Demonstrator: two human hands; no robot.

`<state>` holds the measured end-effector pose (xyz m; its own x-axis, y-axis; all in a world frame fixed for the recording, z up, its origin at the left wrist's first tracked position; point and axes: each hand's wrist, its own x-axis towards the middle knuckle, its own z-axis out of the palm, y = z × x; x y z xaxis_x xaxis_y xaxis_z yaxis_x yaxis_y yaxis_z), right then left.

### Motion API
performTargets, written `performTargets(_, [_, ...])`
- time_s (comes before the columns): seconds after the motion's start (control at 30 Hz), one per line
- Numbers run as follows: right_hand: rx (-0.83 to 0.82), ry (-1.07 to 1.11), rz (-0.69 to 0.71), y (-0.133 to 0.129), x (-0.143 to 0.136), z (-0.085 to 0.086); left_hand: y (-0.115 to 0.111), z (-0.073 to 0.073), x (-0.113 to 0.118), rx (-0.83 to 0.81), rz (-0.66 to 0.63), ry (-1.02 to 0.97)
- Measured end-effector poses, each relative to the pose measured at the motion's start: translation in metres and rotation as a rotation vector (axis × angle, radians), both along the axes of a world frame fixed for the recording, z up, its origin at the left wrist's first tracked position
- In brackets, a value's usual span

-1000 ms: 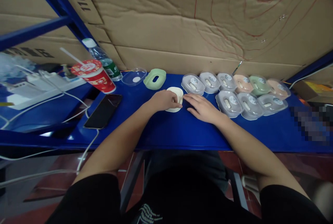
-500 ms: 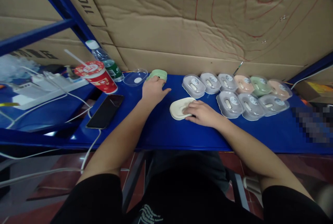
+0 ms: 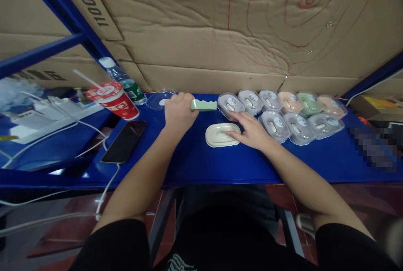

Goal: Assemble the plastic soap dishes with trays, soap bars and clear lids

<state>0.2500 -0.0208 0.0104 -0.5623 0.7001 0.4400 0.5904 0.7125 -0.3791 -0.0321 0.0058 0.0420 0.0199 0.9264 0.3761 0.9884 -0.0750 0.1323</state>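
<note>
In the head view my left hand [image 3: 181, 113] is closed around one end of a pale green plastic piece [image 3: 205, 105], holding it on edge with its wavy-rimmed side turned up. Its far end comes near the closest clear-lidded container [image 3: 230, 105]. A cream oval plastic dish-like piece [image 3: 217, 134] lies on the blue table [image 3: 201, 166] in front of me. Above its right end is my right hand [image 3: 252, 130], fingers stretched out; the thumb is over the cream piece, and whether it touches I cannot tell. Left of the green piece, a clear plastic lid [image 3: 159, 98] with a white round sticker lies behind my left hand.
Several lidded containers in grey, peach and green [image 3: 307, 103] stand in two rows on the right. To the left are a phone [image 3: 124, 141] with a cable, a red cup [image 3: 116, 102] with a straw, and a water bottle [image 3: 126, 82]. Cardboard [image 3: 189, 31] rises behind.
My left hand has picked up the green piece from the back of the table and turned it on edge, towards me. My right hand has lifted its fingers off the cream piece.
</note>
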Motion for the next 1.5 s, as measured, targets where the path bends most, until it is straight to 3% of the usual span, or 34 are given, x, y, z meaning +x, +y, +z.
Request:
performTargets(0.23, [0.062, 0.12, -0.176, 0.005, 0.007, 0.0, -0.019, 0.005, 0.013, 0.077, -0.243, -0.314])
performTargets(0.53, [-0.094, -0.052, -0.13, 0.006, 0.019, 0.016, -0.014, -0.003, 0.015, -0.274, -0.335, 0.016])
performTargets(0.8, [-0.262, -0.329, -0.053, 0.009, 0.023, 0.004, -0.017, -0.015, 0.032, -0.485, -0.331, 0.15])
performTargets(0.93, [-0.267, -0.346, -0.052, 0.01, 0.017, -0.003, -0.012, -0.021, 0.033, -0.471, -0.279, 0.132])
performTargets(1.07, [-0.243, -0.333, -0.036, 0.012, 0.017, -0.007, 0.004, -0.02, 0.012, -0.386, -0.187, -0.028])
performTargets(1.17, [-0.231, -0.337, -0.03, 0.013, 0.02, -0.009, 0.022, -0.02, -0.021, -0.225, 0.019, -0.093])
performTargets(1.3, [-0.254, -0.356, -0.013, 0.014, 0.021, -0.007, 0.04, -0.024, -0.064, -0.299, 0.292, -0.047])
performTargets(1.4, [-0.258, -0.353, -0.006, 0.013, 0.02, -0.004, 0.046, -0.029, -0.077, -0.355, 0.307, -0.027])
performTargets(1.5, [-0.258, -0.35, -0.003, 0.012, 0.019, -0.003, 0.046, -0.027, -0.072, -0.303, 0.256, -0.038])
